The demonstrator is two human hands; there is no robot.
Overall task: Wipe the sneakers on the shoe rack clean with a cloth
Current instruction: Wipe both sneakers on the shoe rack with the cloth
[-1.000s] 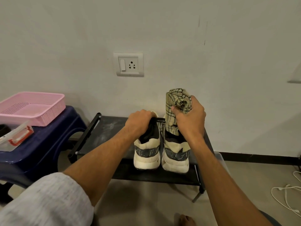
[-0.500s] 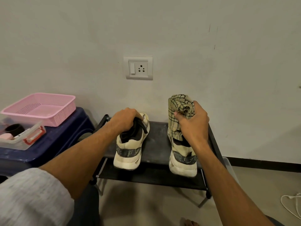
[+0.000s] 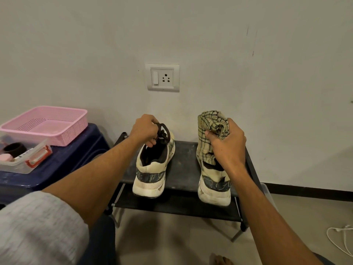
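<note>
A pale wall (image 3: 248,83) fills the upper half of the view, with a white switch and socket plate (image 3: 162,77) at about 12 o'clock from the shoes. Below it stands a low black shoe rack (image 3: 186,165), its dusty top shelf holding two cream sneakers, heels toward the person and well apart from each other. At 9 o'clock of the rack sits a dark blue stool (image 3: 63,159) carrying a pink basket (image 3: 47,124) and, in front of that, a clear lidded box (image 3: 23,157) (its contents are too small to make out beyond a dark ring).

The left sneaker (image 3: 152,169) rests on the shelf; the left hand (image 3: 146,131) is curled closed around its dark laces (image 3: 163,132) at the tongue. Whether the shoe's toe is lifted off the shelf cannot be told.

The right sneaker (image 3: 214,186) sits at 3 o'clock of the left one. The right hand (image 3: 227,144) grips a bunched checked cloth (image 3: 210,129), which hangs down into that shoe's opening.

A white cable (image 3: 338,240) lies on the floor at 4 o'clock.
</note>
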